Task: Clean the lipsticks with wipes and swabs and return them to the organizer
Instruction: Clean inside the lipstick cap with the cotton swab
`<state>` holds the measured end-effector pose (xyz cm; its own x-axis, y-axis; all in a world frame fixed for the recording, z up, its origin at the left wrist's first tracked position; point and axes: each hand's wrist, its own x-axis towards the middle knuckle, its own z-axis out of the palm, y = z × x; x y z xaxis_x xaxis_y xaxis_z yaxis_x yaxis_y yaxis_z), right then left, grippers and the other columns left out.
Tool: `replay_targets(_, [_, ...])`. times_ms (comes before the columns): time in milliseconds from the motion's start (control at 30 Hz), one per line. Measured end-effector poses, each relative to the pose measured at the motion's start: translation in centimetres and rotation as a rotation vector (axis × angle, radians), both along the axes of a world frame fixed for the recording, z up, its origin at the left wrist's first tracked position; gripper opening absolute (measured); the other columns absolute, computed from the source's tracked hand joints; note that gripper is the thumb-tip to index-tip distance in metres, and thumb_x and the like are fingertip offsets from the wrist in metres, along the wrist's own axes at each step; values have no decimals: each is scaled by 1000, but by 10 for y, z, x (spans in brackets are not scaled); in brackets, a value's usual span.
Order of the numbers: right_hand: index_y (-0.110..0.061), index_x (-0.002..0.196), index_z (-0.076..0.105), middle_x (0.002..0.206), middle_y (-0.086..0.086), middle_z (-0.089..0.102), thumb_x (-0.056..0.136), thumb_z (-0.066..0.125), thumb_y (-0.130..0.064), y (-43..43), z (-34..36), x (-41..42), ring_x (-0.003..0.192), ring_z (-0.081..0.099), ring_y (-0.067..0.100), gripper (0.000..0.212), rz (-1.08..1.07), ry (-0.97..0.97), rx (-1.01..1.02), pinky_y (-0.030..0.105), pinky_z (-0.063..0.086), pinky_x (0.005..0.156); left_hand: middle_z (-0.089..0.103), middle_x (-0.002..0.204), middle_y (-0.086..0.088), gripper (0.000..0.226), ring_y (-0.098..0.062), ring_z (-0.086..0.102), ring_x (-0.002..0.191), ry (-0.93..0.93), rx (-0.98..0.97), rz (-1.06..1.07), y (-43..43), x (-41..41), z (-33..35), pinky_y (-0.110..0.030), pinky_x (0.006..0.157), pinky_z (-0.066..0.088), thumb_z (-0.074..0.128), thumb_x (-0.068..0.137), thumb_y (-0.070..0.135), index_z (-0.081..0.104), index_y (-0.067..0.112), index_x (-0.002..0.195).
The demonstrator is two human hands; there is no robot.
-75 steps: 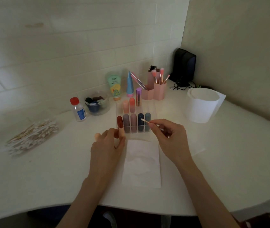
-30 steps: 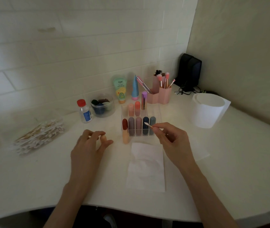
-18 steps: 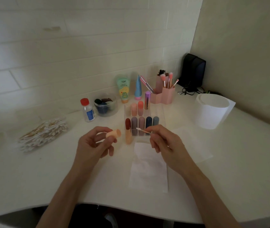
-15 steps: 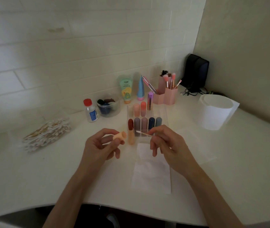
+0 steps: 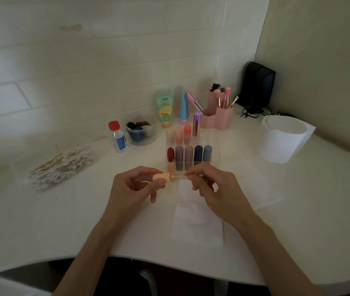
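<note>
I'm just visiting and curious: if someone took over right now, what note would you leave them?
Left hand holds the peach cap. Right hand pinches a swab, tip at the cap's open end.
Uncapped red lipstick stands at the organizer's front-left corner; a wipe lies near the hands.
Done: cap off.
Left: finish swabbing, recap, return it; whether the others are clean, I cannot tell.

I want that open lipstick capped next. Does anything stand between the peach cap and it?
Only the cotton swab in the right hand, its tip at the mouth of the peach cap. The open lipstick stands just behind, unblocked.
</note>
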<state>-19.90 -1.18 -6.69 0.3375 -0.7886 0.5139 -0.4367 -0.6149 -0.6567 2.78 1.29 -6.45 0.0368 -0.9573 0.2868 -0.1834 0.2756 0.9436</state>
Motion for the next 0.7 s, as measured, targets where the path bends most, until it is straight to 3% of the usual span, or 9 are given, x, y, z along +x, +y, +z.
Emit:
replay_targets(167, [-16,106,71,77,-35,49,99,58,-29,2,2,4,68,57,-4,19,-54,52,-76,2,40,67,76,79,-6,22,-22,62,49,0,12,3,-1,-1,0,-15,52,46,74,81,18,74,5,98])
replay_targets(300, [-17,102,73,70,-31,49,97,68,-21,2,-1,4,60,53,-1,8,-70,68,-81,3,36,62,76,79,-7,23,-28,64,48,-6,19,20,-1,-1,0,-18,50,48,73,82,19,73,2,97])
replay_targets(500, [-27,104,68,80,-11,67,101,53,-44,1,-6,4,66,58,14,23,11,99,10,18,47,62,76,83,-4,23,-26,65,50,-14,18,31,-1,-1,0,-16,51,48,74,80,22,74,5,96])
replay_targets(700, [-27,103,67,80,-3,67,102,55,-37,4,-4,4,64,56,22,16,42,-13,72,42,50,62,77,85,-2,26,-25,63,51,-16,4,35,-2,1,-2,-18,52,48,75,79,25,74,7,98])
